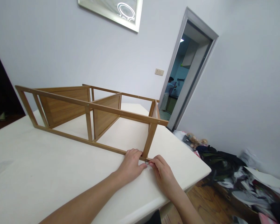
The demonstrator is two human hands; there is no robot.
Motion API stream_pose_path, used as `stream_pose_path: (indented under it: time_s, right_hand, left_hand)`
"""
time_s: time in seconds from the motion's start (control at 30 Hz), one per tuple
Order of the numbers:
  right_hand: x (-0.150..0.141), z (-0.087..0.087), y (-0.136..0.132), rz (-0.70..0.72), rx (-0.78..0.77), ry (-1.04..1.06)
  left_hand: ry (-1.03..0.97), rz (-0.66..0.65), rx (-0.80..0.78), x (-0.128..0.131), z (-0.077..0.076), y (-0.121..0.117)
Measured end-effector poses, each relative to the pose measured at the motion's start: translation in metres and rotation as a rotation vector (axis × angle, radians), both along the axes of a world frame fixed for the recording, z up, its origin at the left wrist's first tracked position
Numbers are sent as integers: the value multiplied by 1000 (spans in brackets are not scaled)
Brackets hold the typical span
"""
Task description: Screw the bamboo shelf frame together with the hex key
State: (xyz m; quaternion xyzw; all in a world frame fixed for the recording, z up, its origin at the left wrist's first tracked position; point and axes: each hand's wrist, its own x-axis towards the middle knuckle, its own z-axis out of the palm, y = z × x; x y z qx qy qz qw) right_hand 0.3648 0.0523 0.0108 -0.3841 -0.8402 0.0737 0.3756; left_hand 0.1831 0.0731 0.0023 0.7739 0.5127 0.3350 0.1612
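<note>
A wooden shelf rack (121, 112) lies on its side on the white table (67, 171), its slatless panels standing upright between the rails. My left hand (132, 163) is closed over the lower near rail, close to the corner with the end post (150, 140). Its thumb reaches towards a small, thin metal piece (147, 163) at that corner. My right hand (162, 172) pinches this piece between thumb and fingers, against the outer side of the rail. The piece is too small and too covered to tell its exact kind.
Clothes, bags and shoes (249, 197) are heaped beside the table's right edge. Beyond an open doorway (177, 68) a person (169, 90) stands in another room. A light switch (159, 72) and a framed picture (112, 14) are on the wall.
</note>
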Motion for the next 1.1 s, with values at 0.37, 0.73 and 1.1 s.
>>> stream_pose_path:
  time_s: [0.37,0.73,1.1]
  right_hand:
    - [1,-3,6,47,15,-10]
    - [0,-2,5,28,42,-43]
    - [4,7,8,15,-11,-92]
  left_hand:
    - [-4,2,6,0,-1,1]
    - [-7,-7,-2,0,0,0]
    - [42,3,-7,1,4,-2]
